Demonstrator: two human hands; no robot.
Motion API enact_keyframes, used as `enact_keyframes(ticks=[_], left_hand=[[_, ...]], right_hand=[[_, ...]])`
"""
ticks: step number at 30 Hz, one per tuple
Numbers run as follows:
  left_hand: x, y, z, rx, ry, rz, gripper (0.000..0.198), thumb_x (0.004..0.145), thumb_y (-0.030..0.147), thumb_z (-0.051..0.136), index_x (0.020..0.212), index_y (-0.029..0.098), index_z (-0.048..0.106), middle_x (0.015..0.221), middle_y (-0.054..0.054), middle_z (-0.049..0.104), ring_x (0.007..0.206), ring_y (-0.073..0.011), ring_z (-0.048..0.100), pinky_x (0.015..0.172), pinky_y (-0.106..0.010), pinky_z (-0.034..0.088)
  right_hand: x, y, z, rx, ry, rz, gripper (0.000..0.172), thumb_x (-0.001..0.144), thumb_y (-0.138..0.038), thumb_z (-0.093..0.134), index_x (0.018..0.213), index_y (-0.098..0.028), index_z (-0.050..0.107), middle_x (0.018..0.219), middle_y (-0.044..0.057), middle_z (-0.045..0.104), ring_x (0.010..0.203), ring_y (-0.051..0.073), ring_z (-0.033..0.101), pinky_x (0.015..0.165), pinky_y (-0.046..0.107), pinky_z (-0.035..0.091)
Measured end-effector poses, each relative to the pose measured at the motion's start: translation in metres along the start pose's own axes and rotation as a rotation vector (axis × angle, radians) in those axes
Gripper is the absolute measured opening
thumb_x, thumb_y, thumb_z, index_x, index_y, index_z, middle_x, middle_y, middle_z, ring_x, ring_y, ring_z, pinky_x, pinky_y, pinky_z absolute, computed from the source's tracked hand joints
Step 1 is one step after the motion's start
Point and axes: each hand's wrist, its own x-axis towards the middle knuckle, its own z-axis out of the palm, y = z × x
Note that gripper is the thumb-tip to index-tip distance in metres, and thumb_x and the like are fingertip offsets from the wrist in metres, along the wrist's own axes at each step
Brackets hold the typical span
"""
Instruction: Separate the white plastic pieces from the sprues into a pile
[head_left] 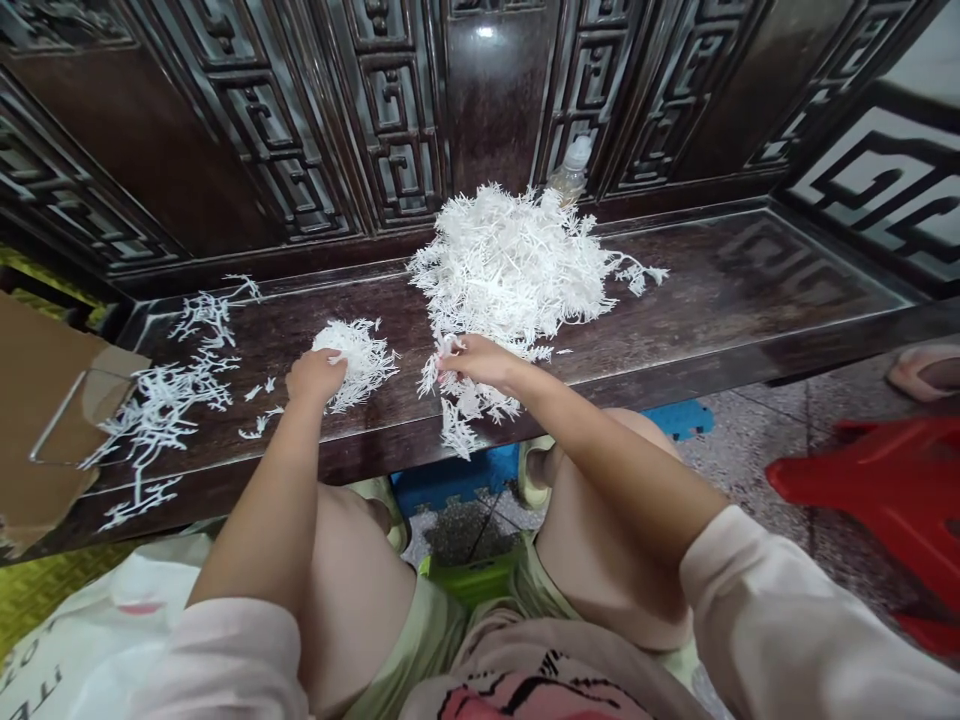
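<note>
Two bare hands worked apart over a dark wooden bench [712, 290]. The right hand [484, 360] was at the near edge of a large heap [517, 265] of white, branched plastic-looking pieces, its thumb and fingers pinched together on a white sprig [427, 378]. The left hand [316, 376] lay on the near-left side of a smaller clump [364, 365] of similar bits; its fingertips were partly hidden, so whether it gripped a piece or merely rested there could not be told. A looser scatter of thin white stems [169, 400] lay farther left, reaching a cardboard box [45, 420].

Handling notes (judgement): the branches looked prone to hooking one another, so a pinch near the base of a stem, with a slow draw outward, would have served better than a sharp tug, which risked dragging neighbours along. Light pressure from the left hand would have kept the clump compact. Keeping the gaps between the three groups open seemed worthwhile, as stray bits lay between clump and stems. A front cluster [457, 430] appeared to overhang the bench edge; best nudged inward. A clear bottle [570, 178] stood behind the heap, partly hidden by it, calling for care on that side.
</note>
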Motion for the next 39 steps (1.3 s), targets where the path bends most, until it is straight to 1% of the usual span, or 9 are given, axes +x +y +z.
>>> enact_keyframes(ticks=[3,7,12,16,23,32,36,38,39], left_hand=[[-0.005,0.020,0.001,0.094,0.077,-0.018,0.035,0.074,0.041,0.046,0.094,0.018,0.064,0.112,-0.015,0.051,0.101,-0.0349,0.044,0.078,-0.048,0.034],[-0.018,0.055,0.005,0.042,0.107,0.141,0.035,0.074,0.045,0.043,0.082,0.019,0.066,0.108,-0.013,0.052,0.102,-0.0347,0.042,0.082,-0.048,0.033],[-0.044,0.089,0.006,-0.328,-0.285,0.363,0.052,0.077,0.056,0.030,0.080,0.017,0.064,0.079,-0.005,0.061,0.076,-0.0205,0.053,0.068,-0.031,0.039],[-0.056,0.098,0.002,-0.313,-0.379,0.461,0.049,0.073,0.057,0.036,0.066,0.015,0.060,0.061,-0.001,0.055,0.061,-0.0151,0.049,0.058,-0.025,0.034],[-0.052,0.091,-0.004,-0.230,-0.429,0.573,0.037,0.076,0.045,0.038,0.063,0.016,0.058,0.062,-0.001,0.059,0.061,-0.0143,0.050,0.060,-0.025,0.035],[-0.048,0.091,-0.016,-0.223,-0.292,0.693,0.030,0.077,0.034,0.039,0.067,0.018,0.061,0.075,-0.002,0.063,0.072,-0.0155,0.054,0.068,-0.025,0.039],[-0.026,0.049,-0.032,-0.048,0.057,0.393,0.026,0.076,0.029,0.041,0.066,0.016,0.061,0.081,-0.003,0.063,0.078,-0.0179,0.053,0.068,-0.026,0.037],[-0.015,0.022,-0.036,0.004,0.107,0.234,0.029,0.079,0.030,0.038,0.077,0.016,0.063,0.085,-0.002,0.063,0.079,-0.0182,0.053,0.068,-0.026,0.036],[-0.011,0.011,-0.035,0.021,0.058,0.190,0.029,0.079,0.031,0.038,0.080,0.016,0.063,0.085,-0.003,0.063,0.078,-0.0178,0.053,0.067,-0.026,0.036]], right_hand=[[0.002,0.004,0.001,-0.041,0.075,0.041,0.013,0.066,-0.021,0.057,0.075,-0.013,0.054,0.070,0.005,0.060,0.058,0.010,0.049,0.053,0.023,0.036],[0.005,0.008,0.001,-0.077,0.070,0.022,0.015,0.065,-0.023,0.057,0.076,-0.013,0.054,0.070,0.006,0.060,0.059,0.011,0.049,0.054,0.023,0.037],[0.009,0.011,0.002,-0.194,0.069,-0.040,0.016,0.068,-0.028,0.051,0.071,-0.013,0.055,0.067,0.004,0.059,0.056,0.010,0.048,0.054,0.023,0.035],[0.008,0.010,-0.001,-0.294,0.086,-0.065,0.017,0.068,-0.028,0.051,0.068,-0.012,0.056,0.062,0.003,0.057,0.054,0.009,0.046,0.053,0.022,0.034],[0.007,0.010,0.000,-0.232,0.039,-0.040,0.007,0.063,-0.019,0.056,0.065,-0.013,0.055,0.061,0.002,0.057,0.050,0.010,0.050,0.053,0.022,0.037],[0.002,-0.001,0.001,-0.215,0.056,-0.019,0.008,0.063,-0.020,0.059,0.066,-0.013,0.055,0.057,0.001,0.055,0.052,0.010,0.050,0.057,0.024,0.038],[-0.008,-0.001,-0.014,-0.231,0.012,0.005,0.007,0.061,-0.016,0.060,0.065,-0.013,0.056,0.066,0.004,0.058,0.057,0.012,0.051,0.061,0.026,0.038],[-0.011,0.000,-0.023,-0.221,0.060,-0.013,0.009,0.061,-0.018,0.061,0.066,-0.013,0.056,0.069,0.006,0.059,0.062,0.014,0.052,0.063,0.027,0.038],[-0.011,0.001,-0.027,-0.221,0.095,-0.026,0.011,0.061,-0.020,0.062,0.066,-0.013,0.056,0.070,0.006,0.059,0.065,0.015,0.052,0.064,0.027,0.038]])
